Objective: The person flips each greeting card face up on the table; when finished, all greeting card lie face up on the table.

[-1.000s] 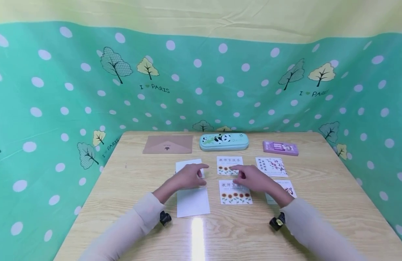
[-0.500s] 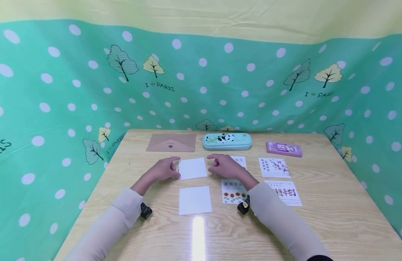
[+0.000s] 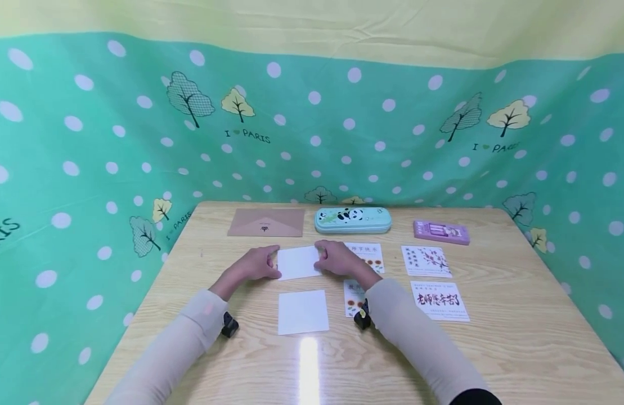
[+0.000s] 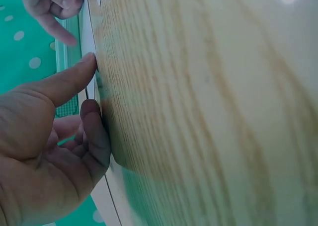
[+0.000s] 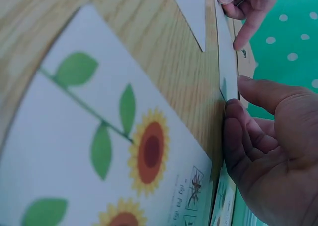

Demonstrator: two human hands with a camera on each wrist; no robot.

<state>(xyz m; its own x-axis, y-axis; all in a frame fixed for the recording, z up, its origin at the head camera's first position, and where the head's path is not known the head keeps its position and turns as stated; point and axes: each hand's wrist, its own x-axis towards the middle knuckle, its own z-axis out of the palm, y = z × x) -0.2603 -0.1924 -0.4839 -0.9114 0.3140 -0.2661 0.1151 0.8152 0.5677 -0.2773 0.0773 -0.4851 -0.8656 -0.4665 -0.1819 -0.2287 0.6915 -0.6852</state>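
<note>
A blank white card (image 3: 298, 262) lies on the wooden table between my two hands. At its left edge my left hand (image 3: 256, 263) holds it, thumb and index finger set near the two left corners. My right hand (image 3: 337, 259) has the opposite edge, with thumb and index finger against it. In the left wrist view the white edge shows between thumb and fingertip of the left hand (image 4: 57, 131). Seen from the right wrist, the right hand's fingers (image 5: 236, 131) are curled beside the card's corner. Nearer me lies a second blank white card (image 3: 304, 313).
Two sunflower cards (image 3: 366, 253) lie under and beside the right forearm. Further right are a blossom card (image 3: 426, 261) and a red-lettered card (image 3: 440, 301). Along the back are a brown envelope (image 3: 265, 223), a panda pencil case (image 3: 353, 220) and a purple box (image 3: 441, 232).
Both hands have moved left and spread to either side of the upper blank card. In the last half second the right hand has come left onto its right edge.
</note>
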